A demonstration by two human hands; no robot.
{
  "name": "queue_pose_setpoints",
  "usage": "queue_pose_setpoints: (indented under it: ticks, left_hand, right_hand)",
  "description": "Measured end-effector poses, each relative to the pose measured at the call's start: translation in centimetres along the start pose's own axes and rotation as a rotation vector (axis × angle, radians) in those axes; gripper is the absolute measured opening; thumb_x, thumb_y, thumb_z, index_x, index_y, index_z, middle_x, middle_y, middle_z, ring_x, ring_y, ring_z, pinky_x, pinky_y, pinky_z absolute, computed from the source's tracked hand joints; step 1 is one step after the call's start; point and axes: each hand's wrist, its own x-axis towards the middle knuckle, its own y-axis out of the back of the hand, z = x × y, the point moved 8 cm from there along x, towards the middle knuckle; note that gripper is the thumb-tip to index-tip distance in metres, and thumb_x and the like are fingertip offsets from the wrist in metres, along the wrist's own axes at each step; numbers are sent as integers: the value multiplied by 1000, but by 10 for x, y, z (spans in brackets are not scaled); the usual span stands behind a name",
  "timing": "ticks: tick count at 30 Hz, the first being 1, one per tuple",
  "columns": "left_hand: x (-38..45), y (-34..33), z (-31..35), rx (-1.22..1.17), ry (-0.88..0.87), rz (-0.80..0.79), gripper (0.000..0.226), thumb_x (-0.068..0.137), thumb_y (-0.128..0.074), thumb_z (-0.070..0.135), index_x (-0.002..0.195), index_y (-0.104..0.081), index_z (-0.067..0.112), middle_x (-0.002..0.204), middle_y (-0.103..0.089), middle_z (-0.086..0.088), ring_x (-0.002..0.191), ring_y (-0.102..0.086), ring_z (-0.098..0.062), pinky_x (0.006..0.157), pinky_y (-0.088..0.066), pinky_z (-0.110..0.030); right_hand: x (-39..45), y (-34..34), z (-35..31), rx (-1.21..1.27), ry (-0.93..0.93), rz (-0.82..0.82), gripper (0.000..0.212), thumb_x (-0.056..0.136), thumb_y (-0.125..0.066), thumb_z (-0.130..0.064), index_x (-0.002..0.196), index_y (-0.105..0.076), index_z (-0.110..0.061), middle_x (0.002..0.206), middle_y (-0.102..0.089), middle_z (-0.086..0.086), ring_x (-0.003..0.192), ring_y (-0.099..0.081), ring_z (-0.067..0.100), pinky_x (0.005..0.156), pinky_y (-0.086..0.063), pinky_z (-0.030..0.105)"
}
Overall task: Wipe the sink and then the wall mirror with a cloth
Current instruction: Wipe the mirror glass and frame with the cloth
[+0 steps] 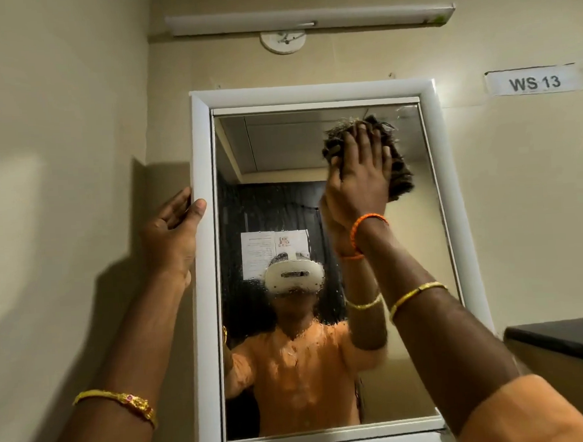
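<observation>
Mirror-wiping step, sink out of view. The right hand, fingers spread flat, presses the dark cloth against the upper right glass of the wall mirror. The left hand grips the frame's left edge. Droplets apparently remain below the hand, so downward strokes seem next. The mirror's long axis is vertical.

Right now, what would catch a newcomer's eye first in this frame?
The right hand presses a dark cloth flat against the upper right of the white-framed mirror. The left hand holds the frame's left edge. A "WS 13" label sits on the wall, upper right.
</observation>
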Motion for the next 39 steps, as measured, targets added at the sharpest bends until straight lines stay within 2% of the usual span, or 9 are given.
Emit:
queue_pose_setpoints:
  ticks: [6,9,15,20,24,28,32,37,39]
  left_hand:
    - [-8,2,2,-16,32,-13,41,86,-63,7,126,-57,8,118,-62,-1,96,-62,-4,78,-50,-5]
    - [-9,6,3,63,6,-33,39,86,-64,11,125,-59,10,113,-63,3,84,-59,6,69,-49,-1]
    - [-10,8,5,117,58,-130,41,87,-63,12,127,-57,13,129,-60,-1,105,-54,-5,97,-46,-26]
    - [-11,6,5,131,81,-177,43,90,-58,11,132,-52,16,132,-55,3,106,-50,-3,90,-43,-23]
    - [-11,4,3,120,95,-197,44,92,-55,11,134,-49,20,118,-55,10,85,-52,5,64,-45,-13]
    - [-13,4,-1,113,115,-209,46,92,-53,7,135,-47,21,120,-54,8,107,-51,-9,70,-43,-16]
    - [-15,3,3,92,112,-104,43,91,-54,3,132,-52,14,128,-58,-1,106,-52,-7,89,-44,-23]
    - [-21,4,3,55,87,-26,39,87,-56,-2,125,-58,9,109,-64,-3,77,-57,2,62,-48,-3]
    - [-21,6,3,74,107,-34,39,88,-57,1,125,-58,11,108,-63,0,79,-57,1,68,-51,-7]
  right_hand:
    - [-18,-35,-99,95,339,-146,48,96,-37,-25,144,-34,-18,156,-23,7,147,-10,22,117,4,33]
    - [-12,-28,-76,80,220,-29,49,93,-39,-32,142,-39,-25,157,-24,3,147,-9,23,117,5,36]
    - [-12,-26,-77,131,8,-16,49,93,-41,-30,142,-37,-27,159,-15,4,147,2,28,117,11,39]
    - [-9,-40,-111,126,91,-81,51,93,-40,-28,143,-33,-27,159,-14,4,147,2,26,117,10,38]
    - [-13,-54,-153,140,262,-194,53,93,-40,-25,145,-30,-26,159,-16,2,147,0,24,118,6,39]
    - [-29,-58,-161,162,329,-250,59,90,-43,-19,147,-25,-23,158,-16,2,148,-1,22,119,6,37]
    - [-59,-55,-158,198,392,-271,62,87,-38,-25,147,-25,-21,158,-17,3,148,-2,22,118,7,37]
    - [-118,-45,-146,222,442,-269,62,84,-42,-22,145,-30,-20,156,-25,5,147,-8,22,119,1,36]
    - [-116,-48,-143,181,470,-303,61,87,-43,-23,146,-27,-21,157,-23,4,147,-6,21,120,1,36]
